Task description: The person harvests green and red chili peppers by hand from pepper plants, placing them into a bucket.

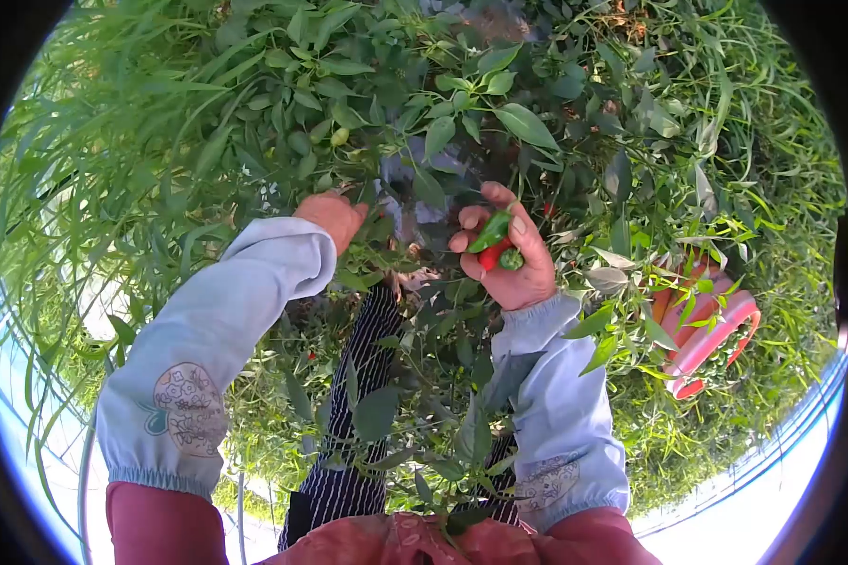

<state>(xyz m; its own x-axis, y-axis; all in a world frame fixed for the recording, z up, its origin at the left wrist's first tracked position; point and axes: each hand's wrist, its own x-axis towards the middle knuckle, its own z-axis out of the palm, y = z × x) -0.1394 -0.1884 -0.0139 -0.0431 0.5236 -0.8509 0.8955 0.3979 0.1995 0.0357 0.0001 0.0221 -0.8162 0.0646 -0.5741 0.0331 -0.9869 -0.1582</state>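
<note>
A green pepper [491, 231] and a red pepper [489, 257] are gripped together in the closed fingers of the right hand [513, 268], probably so that the left hand [330, 217] is kept free. The left hand is pushed into the pepper plant [443, 132], and whether its fingers are open cannot be told. A pink basket [716, 330] is set near in the grass.

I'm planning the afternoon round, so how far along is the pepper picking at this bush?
Done: the right hand already grips a few picked peppers, green and red. In hand: the left hand reaches into the leaves of the bush, fingers hidden. Left: those peppers are not yet in the pink basket standing in the grass; leaves hide its contents, so the total is unclear.
</note>
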